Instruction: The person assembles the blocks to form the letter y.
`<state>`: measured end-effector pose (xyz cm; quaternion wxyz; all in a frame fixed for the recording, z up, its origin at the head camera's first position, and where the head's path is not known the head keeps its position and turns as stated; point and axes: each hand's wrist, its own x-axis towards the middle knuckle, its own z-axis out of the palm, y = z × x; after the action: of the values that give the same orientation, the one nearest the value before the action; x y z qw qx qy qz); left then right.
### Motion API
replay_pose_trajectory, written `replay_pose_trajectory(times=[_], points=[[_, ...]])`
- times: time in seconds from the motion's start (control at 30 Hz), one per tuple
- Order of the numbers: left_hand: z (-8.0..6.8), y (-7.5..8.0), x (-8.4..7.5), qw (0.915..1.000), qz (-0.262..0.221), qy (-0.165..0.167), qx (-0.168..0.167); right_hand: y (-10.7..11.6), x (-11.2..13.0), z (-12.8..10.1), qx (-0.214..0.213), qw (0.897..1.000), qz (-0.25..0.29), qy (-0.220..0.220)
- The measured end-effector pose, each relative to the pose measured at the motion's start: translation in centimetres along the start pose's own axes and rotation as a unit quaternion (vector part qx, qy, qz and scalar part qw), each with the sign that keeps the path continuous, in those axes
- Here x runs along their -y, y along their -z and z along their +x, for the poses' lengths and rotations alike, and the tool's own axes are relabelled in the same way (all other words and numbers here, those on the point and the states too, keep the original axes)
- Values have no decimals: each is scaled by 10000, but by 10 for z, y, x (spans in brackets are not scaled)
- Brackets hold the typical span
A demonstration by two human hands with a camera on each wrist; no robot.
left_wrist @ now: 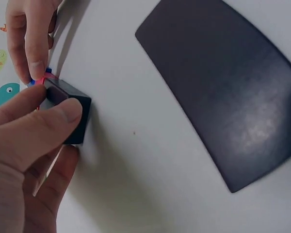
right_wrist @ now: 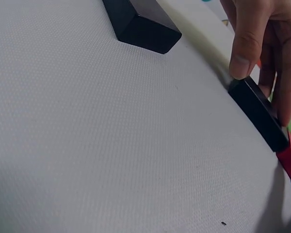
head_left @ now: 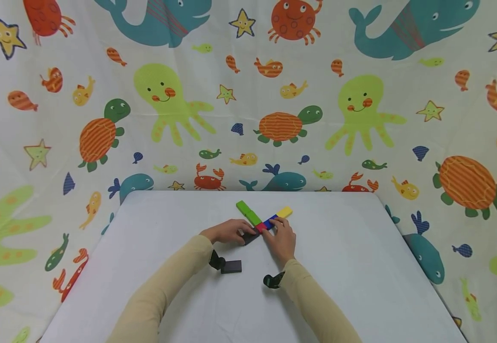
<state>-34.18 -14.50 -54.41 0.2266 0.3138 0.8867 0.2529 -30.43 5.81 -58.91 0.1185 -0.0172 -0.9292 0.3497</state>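
White desk (head_left: 338, 267), sea-creature cloth behind; near its far edge a row of green (head_left: 248, 213), red (head_left: 260, 227), blue (head_left: 270, 222), yellow (head_left: 284, 212) blocks; left hand (head_left: 227, 232) pinches black block (head_left: 250, 237) against red block; right hand (head_left: 280, 238) rests fingertips on the row, holding nothing; spare black block (head_left: 231, 267) nearer the front edge.

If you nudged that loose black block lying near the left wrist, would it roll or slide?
The loose black block lies flat with square edges, so it would probably slide, not roll. It looks rigid, hardly floppy. The left hand holds a similar black block lightly with fingertips, so it is likely fairly light.
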Motion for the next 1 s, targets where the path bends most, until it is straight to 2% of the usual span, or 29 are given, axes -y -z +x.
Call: replay_pose_trajectory(times=[0.27, 0.7, 1.0], points=[[1, -2, 0, 10000, 52, -67, 2, -1, -2, 0, 2, 10000, -33, -62], [1, 0, 3, 9991, 393, -127, 6, -1, 0, -1, 22, 10000, 13, -16], [-2, 0, 7, 9997, 242, -49, -87, -1, -1, 1, 24, 10000, -62, 25]])
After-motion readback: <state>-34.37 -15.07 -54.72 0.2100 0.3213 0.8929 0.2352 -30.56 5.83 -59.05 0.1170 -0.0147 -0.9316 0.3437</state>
